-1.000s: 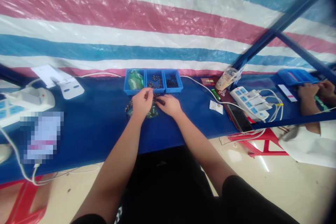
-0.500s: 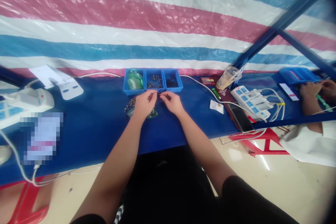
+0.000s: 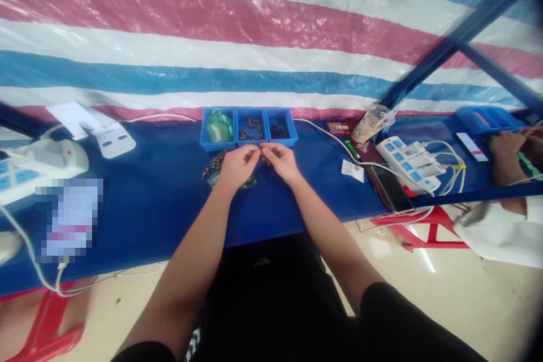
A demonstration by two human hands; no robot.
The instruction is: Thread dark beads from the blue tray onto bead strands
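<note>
My left hand and my right hand meet fingertip to fingertip in front of a blue three-part tray. Both are closed in a pinch; whatever they hold is too small and hidden to name. In the tray's left compartment lies a green plastic bag. Small brass-and-dark parts fill some of the middle one, and small black parts lie in the right one. A pile of similar brass-and-dark parts rests on the table beside my left hand, next to a clear greenish bag partly hidden under it.
To the right are a drink cup, a white packet, a phone and a power strip with cables. At left stand a white stand and another power strip. A co-worker's hands show at far right.
My hands have come closer together, fingertips now touching or nearly so. The whole view has shifted slightly; the tray and its contents look the same.
</note>
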